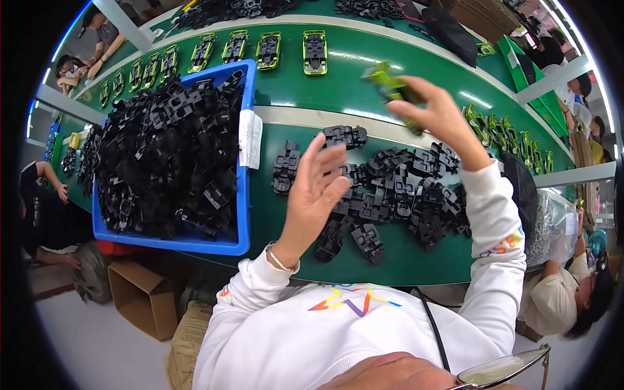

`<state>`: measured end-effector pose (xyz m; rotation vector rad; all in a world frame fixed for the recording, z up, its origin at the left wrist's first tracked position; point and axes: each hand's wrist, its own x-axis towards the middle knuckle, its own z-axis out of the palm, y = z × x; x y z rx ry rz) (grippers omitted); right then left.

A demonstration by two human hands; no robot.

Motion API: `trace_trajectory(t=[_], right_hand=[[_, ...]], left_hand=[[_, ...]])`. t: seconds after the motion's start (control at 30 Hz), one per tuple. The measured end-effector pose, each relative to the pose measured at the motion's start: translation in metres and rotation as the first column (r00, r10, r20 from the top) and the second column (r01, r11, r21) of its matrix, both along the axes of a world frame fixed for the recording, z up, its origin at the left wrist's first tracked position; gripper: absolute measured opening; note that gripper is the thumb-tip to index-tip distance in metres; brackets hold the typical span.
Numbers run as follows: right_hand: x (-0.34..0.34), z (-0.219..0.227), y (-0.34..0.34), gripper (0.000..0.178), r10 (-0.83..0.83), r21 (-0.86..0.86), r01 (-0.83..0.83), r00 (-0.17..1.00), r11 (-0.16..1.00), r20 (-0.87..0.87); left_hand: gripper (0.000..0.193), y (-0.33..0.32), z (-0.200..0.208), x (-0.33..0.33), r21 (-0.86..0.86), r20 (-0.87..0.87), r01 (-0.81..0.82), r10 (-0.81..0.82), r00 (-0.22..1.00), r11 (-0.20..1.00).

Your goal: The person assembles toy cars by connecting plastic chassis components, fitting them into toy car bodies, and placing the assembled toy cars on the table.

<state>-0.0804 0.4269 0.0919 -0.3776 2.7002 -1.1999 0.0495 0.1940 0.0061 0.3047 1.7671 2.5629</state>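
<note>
My right hand (432, 110) is closed around a lime-green toy car body (389, 83), raised over the near edge of the green belt. The car body is tilted and partly hidden by my fingers. Lower and to the left, my left hand (314, 194) is held up with its fingers apart and nothing in it. Beneath and beside it lie several loose black plastic car chassis (383, 201) in a pile on the green bench. One black chassis (285, 168) lies just left of my left fingers, another (346, 136) just beyond them.
A blue crate (245, 221) heaped with black chassis stands on my left. Lime-green car bodies with black undersides (315, 52) line the belt (357, 49); more (513, 140) stand at its right. Grey posts (556, 78) rise at both sides. Other people sit along the line.
</note>
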Motion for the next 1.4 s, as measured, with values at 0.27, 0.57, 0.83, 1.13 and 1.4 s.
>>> trace_trajectory(t=[0.27, 0.57, 0.83, 1.13, 1.4], right_hand=[[0.039, -0.02, -0.076, 0.035, 0.223, -0.187, -0.226, 0.974, 0.956, -0.037], [0.014, -0.065, -0.078, 0.047, 0.415, 0.542, -0.26, 0.891, 0.8, -0.186], [0.027, -0.053, -0.07, 0.059, 0.649, 0.738, -0.241, 0.686, 0.63, -0.33], [0.035, -0.093, -0.088, 0.069, 0.122, 0.541, 0.139, 0.9, 0.83, -0.419], [0.036, -0.087, -0.066, 0.051, 0.114, 0.344, 0.059, 0.88, 0.937, -0.46]], left_hand=[[0.05, -0.003, -0.004, 0.013, 0.499, 0.268, -0.137, -0.002, 0.963, 0.856], [0.058, -0.049, 0.0, 0.036, 0.523, 0.265, -0.071, -0.083, 0.961, 0.85], [0.052, -0.063, -0.008, 0.045, 0.518, 0.273, -0.068, -0.089, 0.958, 0.853], [0.054, -0.054, -0.01, 0.046, 0.526, 0.251, -0.054, -0.093, 0.964, 0.849], [0.057, -0.042, -0.012, 0.04, 0.486, 0.244, -0.103, -0.022, 0.97, 0.868]])
